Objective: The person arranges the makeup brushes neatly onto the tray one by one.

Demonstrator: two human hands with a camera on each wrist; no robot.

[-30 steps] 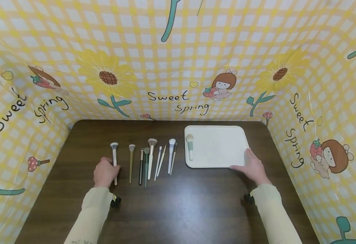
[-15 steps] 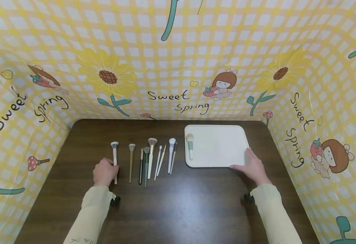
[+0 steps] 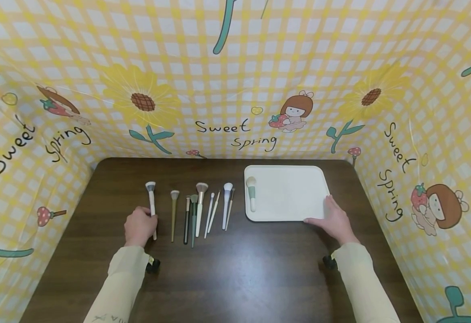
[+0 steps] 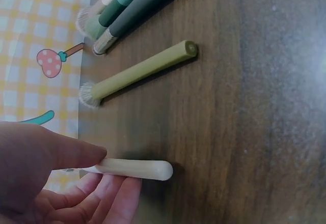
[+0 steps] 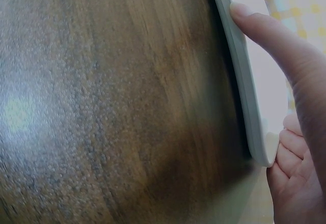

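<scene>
My left hand [image 3: 140,226] pinches a white-handled makeup brush [image 3: 151,197] at the left end of the row, thumb on one side and fingers on the other. In the left wrist view the rounded end of its handle [image 4: 147,169] sticks out past the fingers, close over the table; its bristles are hidden behind the hand there. At the right, my right hand [image 3: 336,222] holds the near right corner of a white tray [image 3: 288,195], thumb along the front rim and fingers against the right side. A green-and-white makeup brush [image 3: 252,197] lies inside the tray at its left.
Right of my left hand lies an olive-handled brush [image 3: 173,217]. Farther along are a black brush [image 3: 186,222], a dark green brush [image 3: 193,222], a wide white brush [image 3: 199,213] and several slimmer ones. A checked cloth [image 3: 227,80] walls the dark wooden table [image 3: 239,278].
The white-handled brush has shifted slightly toward the back of the table in my left hand's fingers. My right hand and the tray have stayed still.
</scene>
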